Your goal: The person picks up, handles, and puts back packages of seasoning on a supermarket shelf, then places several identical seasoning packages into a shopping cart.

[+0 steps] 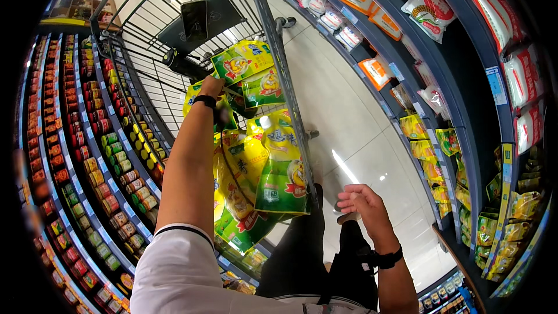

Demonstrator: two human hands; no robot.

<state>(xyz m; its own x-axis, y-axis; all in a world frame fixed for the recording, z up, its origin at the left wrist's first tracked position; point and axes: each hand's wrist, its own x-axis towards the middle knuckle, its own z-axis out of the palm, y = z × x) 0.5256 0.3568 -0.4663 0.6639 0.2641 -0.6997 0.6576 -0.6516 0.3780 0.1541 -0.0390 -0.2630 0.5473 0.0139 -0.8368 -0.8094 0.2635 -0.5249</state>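
My left hand reaches into a wire shopping cart, its fingers closed at the edge of the green and yellow pouches; whether it grips one cannot be told. Right beside it lies a pouch with a chicken picture. Nearer to me, a large pouch with a white screw cap stands against others at the cart's near end. My right hand hangs over the floor right of the cart, fingers apart, holding nothing. A black phone rests at the cart's far end.
Shelves of jars curve along the left. On the right, shelves hold white bags and small yellow and green packets. Between cart and right shelves runs a tiled floor. A cart wheel shows beyond the cart's side.
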